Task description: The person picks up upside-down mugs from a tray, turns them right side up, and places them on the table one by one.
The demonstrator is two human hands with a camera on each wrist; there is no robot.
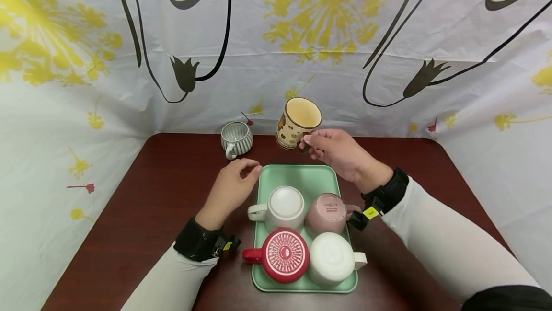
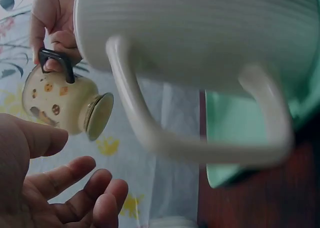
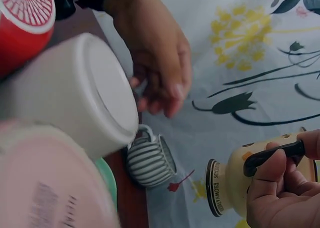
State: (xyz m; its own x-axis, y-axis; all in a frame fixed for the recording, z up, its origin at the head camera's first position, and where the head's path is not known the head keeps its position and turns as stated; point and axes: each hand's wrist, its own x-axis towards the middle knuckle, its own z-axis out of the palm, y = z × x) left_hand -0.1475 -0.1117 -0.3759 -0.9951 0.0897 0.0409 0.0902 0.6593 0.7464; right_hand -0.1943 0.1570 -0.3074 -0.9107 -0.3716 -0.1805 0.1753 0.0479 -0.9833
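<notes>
My right hand (image 1: 338,153) grips the dark handle of a cream mug (image 1: 297,121) with brown patterns, held up beyond the far end of the green tray (image 1: 297,174). The mug's mouth tilts up towards the head camera. My left hand (image 1: 233,184) hovers by the tray's far left corner, fingers loosely bent and holding nothing; the left wrist view shows its fingers (image 2: 75,175) apart from the mug. Upside down on the tray stand a white mug (image 1: 286,205), a pink mug (image 1: 327,213), a red mug (image 1: 285,256) and another white mug (image 1: 331,257).
A grey-and-white striped cup (image 1: 237,139) stands upright at the table's back edge, left of the tray. The dark wooden table (image 1: 142,224) is bordered by a patterned cloth (image 1: 241,18) behind and at both sides. Mug handles stick out past the tray's sides.
</notes>
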